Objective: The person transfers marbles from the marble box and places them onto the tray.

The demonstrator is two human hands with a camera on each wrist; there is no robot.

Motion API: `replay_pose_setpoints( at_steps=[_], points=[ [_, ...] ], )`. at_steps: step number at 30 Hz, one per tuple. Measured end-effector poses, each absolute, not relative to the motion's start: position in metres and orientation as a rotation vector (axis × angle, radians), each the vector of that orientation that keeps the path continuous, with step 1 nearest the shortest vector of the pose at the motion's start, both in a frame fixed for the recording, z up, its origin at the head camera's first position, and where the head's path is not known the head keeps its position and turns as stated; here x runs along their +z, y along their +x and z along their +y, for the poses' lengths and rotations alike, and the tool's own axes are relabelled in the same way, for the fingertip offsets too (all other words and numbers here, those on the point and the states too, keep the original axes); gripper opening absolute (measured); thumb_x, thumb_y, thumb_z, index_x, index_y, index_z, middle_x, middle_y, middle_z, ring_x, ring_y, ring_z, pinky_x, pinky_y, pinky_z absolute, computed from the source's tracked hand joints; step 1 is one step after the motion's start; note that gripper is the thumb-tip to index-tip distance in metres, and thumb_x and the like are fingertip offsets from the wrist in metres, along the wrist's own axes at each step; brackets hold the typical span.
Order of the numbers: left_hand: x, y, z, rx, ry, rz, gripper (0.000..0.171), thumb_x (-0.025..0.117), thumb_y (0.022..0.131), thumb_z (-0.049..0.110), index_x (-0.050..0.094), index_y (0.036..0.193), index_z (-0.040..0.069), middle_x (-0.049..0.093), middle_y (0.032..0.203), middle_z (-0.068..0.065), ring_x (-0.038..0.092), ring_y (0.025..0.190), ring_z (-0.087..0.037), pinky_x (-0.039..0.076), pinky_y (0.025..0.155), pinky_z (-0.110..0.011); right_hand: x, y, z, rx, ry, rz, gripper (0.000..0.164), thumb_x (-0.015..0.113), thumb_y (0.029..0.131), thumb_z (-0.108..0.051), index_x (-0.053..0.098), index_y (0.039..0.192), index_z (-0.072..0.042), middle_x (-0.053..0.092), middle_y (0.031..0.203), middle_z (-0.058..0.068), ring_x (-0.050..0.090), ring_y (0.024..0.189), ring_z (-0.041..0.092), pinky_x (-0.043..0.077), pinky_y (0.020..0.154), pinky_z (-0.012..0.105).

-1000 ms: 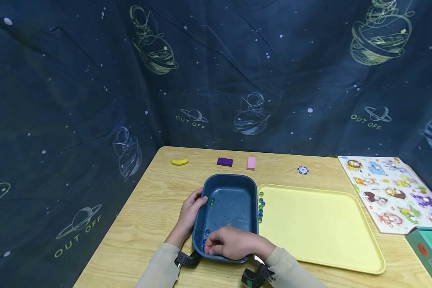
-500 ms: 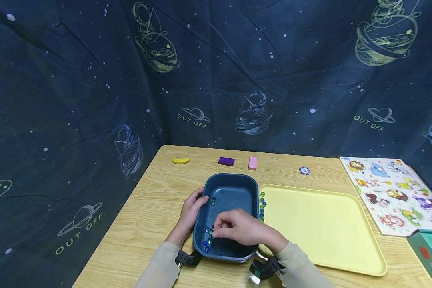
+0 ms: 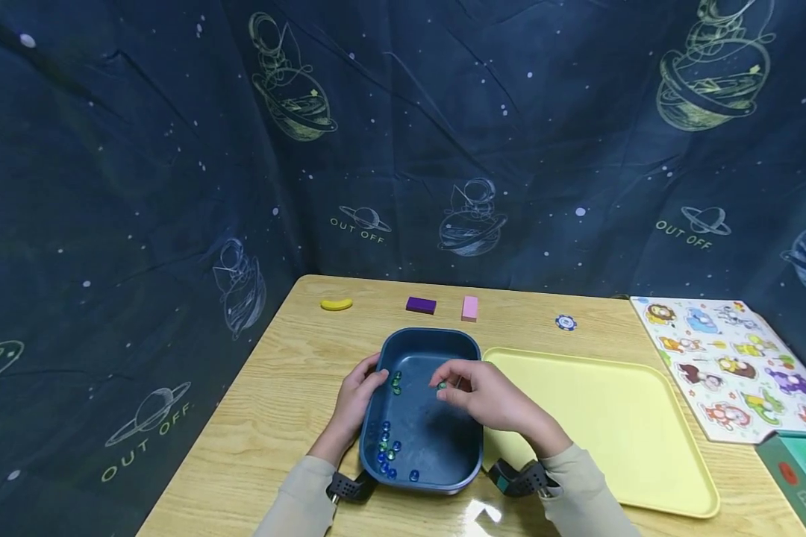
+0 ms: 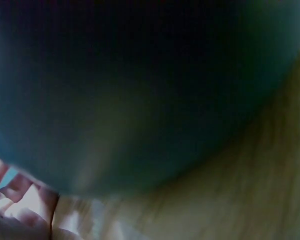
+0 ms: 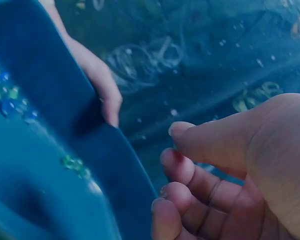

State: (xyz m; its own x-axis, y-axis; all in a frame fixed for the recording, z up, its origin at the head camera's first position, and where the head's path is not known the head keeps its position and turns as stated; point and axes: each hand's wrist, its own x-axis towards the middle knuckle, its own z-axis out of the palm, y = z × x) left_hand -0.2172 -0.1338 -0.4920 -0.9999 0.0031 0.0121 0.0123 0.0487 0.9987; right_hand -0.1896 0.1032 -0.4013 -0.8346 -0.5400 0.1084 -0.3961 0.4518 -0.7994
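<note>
A deep blue plastic bin [image 3: 443,347] stands before me in the head view. My left hand [image 3: 357,391] grips its left wall, thumb over the rim. Over the bin's right half, my right hand [image 3: 486,395] pinches a green glass marble [image 3: 442,385] between thumb and fingertips. Inside the bin, a few green marbles [image 3: 396,382] lie by the left wall, and several blue and green marbles [image 3: 385,451] cluster at the near left corner. One blue marble [image 3: 413,475] sits apart near the front wall. A dark blurred shape fills most of the left wrist view.
A yellow tray [image 3: 598,425] adjoins the bin's right side. Along the back of the table lie a yellow banana-shaped piece [image 3: 336,304], a purple block [image 3: 421,305], a pink block [image 3: 469,308] and a poker chip [image 3: 566,322]. An animal puzzle board [image 3: 725,373] and a green box [image 3: 792,470] are at right.
My right hand has risen from the bin's near left corner and moved right and away, now with a green marble. It hides the marbles seen earlier along the tray's left edge. My left hand stays.
</note>
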Motion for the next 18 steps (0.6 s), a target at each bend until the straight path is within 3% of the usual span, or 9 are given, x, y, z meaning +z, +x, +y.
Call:
replay_pose_setpoints(
  at_steps=[9, 18],
  points=[
    [-0.493, -0.217, -0.133, -2.142, -0.012, -2.277, 0.037, 0.054, 0.089, 0.020, 0.053, 0.125, 0.011, 0.056, 0.116, -0.013, 0.052, 0.098, -0.022, 0.043, 0.081, -0.029, -0.394, -0.202, 0.138, -1.498, -0.618, 2.562, 0.014, 0.059, 0.087, -0.010, 0.060, 0.101, -0.008, 0.057, 0.075, 0.008, 0.051, 0.060, 0.019, 0.043, 0.052, 0.027],
    [-0.490, -0.217, -0.134, -2.178, -0.002, -2.272, 0.037, 0.054, 0.090, 0.018, 0.053, 0.126, 0.009, 0.055, 0.117, -0.015, 0.051, 0.098, -0.022, 0.043, 0.081, -0.028, -0.395, -0.214, 0.180, -1.562, -0.497, 2.684, 0.013, 0.062, 0.085, -0.015, 0.059, 0.096, -0.009, 0.061, 0.078, 0.007, 0.056, 0.064, 0.016, 0.047, 0.054, 0.032]
  ],
)
